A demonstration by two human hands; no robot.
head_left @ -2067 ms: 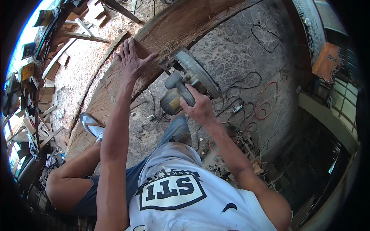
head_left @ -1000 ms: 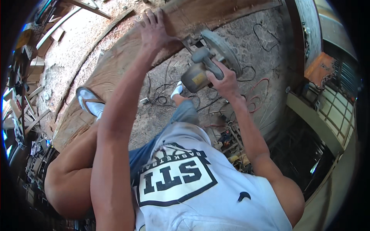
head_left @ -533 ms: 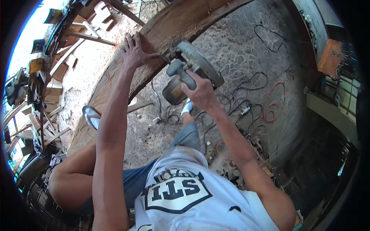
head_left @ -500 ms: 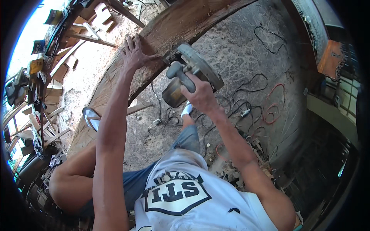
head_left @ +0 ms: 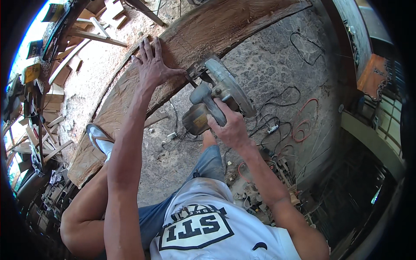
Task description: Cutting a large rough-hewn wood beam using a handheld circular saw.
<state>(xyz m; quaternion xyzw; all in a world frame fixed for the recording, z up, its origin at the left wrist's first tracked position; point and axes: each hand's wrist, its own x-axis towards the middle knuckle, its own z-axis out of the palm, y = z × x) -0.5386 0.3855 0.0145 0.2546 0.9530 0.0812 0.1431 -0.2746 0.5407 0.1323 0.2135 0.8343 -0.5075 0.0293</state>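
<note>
We hold a grey metal circular saw (head_left: 212,106) in closed right hand (head_left: 232,128); left hand (head_left: 152,71) lies spread on long brown wooden plank (head_left: 184,50).

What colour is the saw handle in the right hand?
The saw handle is grey; the head view shows it best.

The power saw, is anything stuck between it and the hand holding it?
Nothing visible: the right hand wraps round the handle of the power saw. The left hand lies on the wooden plank, its thumb near the saw's front.
</note>
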